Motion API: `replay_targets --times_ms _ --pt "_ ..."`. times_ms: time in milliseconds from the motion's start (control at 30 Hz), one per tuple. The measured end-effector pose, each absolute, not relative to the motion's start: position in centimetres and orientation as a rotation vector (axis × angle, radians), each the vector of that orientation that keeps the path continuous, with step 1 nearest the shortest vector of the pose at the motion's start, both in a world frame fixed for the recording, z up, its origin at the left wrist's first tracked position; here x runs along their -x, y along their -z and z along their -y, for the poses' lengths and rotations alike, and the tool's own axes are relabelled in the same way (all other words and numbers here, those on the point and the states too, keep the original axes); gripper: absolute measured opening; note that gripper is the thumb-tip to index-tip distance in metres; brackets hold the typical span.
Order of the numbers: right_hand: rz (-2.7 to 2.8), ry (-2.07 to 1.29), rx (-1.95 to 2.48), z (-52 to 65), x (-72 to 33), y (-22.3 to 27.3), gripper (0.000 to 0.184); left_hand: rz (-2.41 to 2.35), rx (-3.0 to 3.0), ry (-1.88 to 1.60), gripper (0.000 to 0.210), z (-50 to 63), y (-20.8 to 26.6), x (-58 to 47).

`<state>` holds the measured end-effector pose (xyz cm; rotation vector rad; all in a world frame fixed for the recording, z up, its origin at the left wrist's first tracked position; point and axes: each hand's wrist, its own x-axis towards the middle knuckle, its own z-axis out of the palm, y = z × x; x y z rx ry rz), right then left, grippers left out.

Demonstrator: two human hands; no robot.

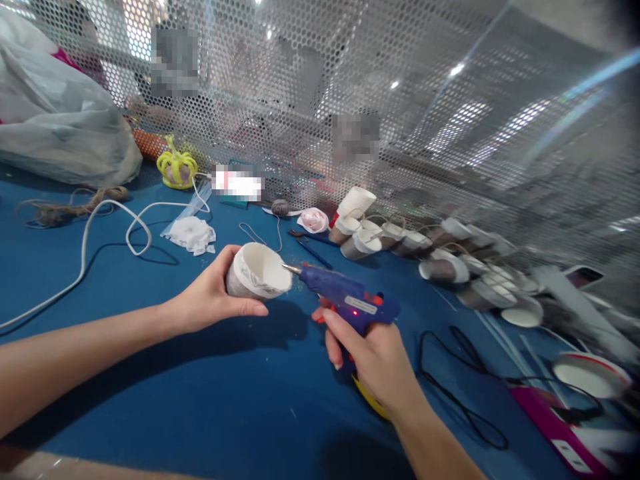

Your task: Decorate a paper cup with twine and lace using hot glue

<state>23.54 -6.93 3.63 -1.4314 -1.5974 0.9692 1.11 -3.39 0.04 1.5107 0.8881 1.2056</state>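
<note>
My left hand (225, 290) is wrapped round a paper cup (245, 277), tilted so its white inside faces right. A white band runs round the cup below its rim, and the lower part is grey. In my right hand (367, 350) is a blue glue gun (345, 293) with a red light lit on its side. The metal nozzle points left and lies at the cup's right rim; whether it touches cannot be made out. My fingers curl round the gun's handle near its orange-red trigger.
Behind stands a perforated metal screen (300, 87). Several cups (363, 243) with twine line the back right. Pliers (313, 237), a pink fabric rose (313, 220) and white scraps (193, 233) lie beyond my hands. A white cable (85, 247) crosses the left; a black cord (450, 387) loops beside a magenta power strip (550, 427).
</note>
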Motion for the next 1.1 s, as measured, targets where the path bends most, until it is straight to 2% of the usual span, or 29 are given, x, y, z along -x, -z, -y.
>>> replay_targets --times_ms 133,267,433,533,767,967,1100 --pt "1.790 -0.737 1.565 6.9 -23.8 -3.8 0.043 -0.972 -1.598 -1.181 0.064 3.3 0.2 -1.1" --pt "1.761 -0.734 1.641 6.9 -23.6 -4.0 0.043 -1.040 -1.669 -1.140 0.063 3.3 0.2 -0.9" --pt "1.725 -0.910 1.549 6.9 -23.9 -4.6 0.039 -1.061 -1.741 -1.123 0.065 3.2 -0.1 -0.7" --pt "1.516 -1.110 1.396 6.7 -24.2 -4.6 0.027 -1.032 -1.703 -1.143 0.066 3.1 -0.1 -0.8" --pt "1.124 -1.563 1.195 6.1 -23.9 -3.5 0.016 -0.889 -1.455 -1.193 0.068 3.4 0.3 -1.2" --pt "1.062 -1.636 1.178 6.1 -23.4 -3.1 0.019 -0.862 -1.435 -1.218 0.069 3.4 0.4 -1.3" --pt "1.159 -1.548 1.242 6.4 -22.9 -3.2 0.023 -0.874 -1.438 -1.222 0.069 3.5 0.4 -1.3"
